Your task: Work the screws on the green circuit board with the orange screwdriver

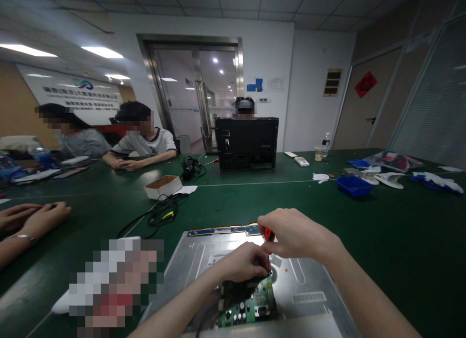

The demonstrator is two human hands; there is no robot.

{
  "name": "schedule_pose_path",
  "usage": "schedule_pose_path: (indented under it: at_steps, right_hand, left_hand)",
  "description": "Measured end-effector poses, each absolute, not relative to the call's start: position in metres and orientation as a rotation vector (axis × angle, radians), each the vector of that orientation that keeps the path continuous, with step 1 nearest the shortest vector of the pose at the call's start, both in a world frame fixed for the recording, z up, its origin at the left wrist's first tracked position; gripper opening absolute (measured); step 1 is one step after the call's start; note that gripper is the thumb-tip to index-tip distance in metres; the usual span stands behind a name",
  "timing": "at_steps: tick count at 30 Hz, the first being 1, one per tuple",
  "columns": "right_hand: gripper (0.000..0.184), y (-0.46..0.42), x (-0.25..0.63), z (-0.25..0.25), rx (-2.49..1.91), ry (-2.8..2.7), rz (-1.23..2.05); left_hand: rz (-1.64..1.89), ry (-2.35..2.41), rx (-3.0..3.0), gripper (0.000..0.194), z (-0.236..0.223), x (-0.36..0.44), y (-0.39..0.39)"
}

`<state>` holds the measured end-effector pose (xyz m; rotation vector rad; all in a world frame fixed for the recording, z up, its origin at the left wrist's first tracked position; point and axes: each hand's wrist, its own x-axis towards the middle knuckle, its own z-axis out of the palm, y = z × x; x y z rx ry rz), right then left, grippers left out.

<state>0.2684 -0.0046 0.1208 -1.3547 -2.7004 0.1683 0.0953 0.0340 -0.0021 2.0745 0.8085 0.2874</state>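
Observation:
My right hand [296, 233] grips a screwdriver [269, 235] by its orange and black handle, held roughly upright. Close below it, my left hand [247, 262] has its fingers pinched together beside the screwdriver's lower end; what they hold is hidden. Both are over the upper corner of a green circuit board [251, 304] with capacitors and connectors. The board lies on a silver metal panel [298, 292], seemingly the back of a display. A narrow blue circuit strip [222, 230] runs along the panel's far edge. The screwdriver's tip is hard to make out.
On the green table [233, 197] sit an open carton [163, 186], black cables [160, 214], a blue tray [354, 186] and gloves [439, 181]. A black monitor housing [247, 143] stands opposite, with a person behind it. Other people sit at left; another person's hands [40, 219] rest nearby.

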Motion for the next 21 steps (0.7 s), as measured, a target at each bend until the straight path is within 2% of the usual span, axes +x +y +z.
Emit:
schedule_pose_path:
  at_steps: [5,13,17,21]
  right_hand:
    - [0.017,-0.0107,0.2704,0.1241,-1.295,-2.742,0.321]
    - [0.027,-0.0079,0.2718,0.1242,-1.250,-2.788,0.390]
    - [0.030,-0.0076,0.2668,0.1234,-1.379,-2.693,0.291]
    - [0.026,-0.0054,0.2636,0.1227,-1.462,-2.672,0.158]
  left_hand:
    - [0.281,0.854,2.061,0.015,-0.0042,0.0954,0.0327]
    - [0.256,0.868,2.096,0.015,-0.0019,0.0952,0.0332]
    - [0.287,0.833,2.065,0.015,-0.0024,0.0949,0.0330]
    - [0.292,0.887,2.049,0.014,-0.0026,0.0949,0.0315]
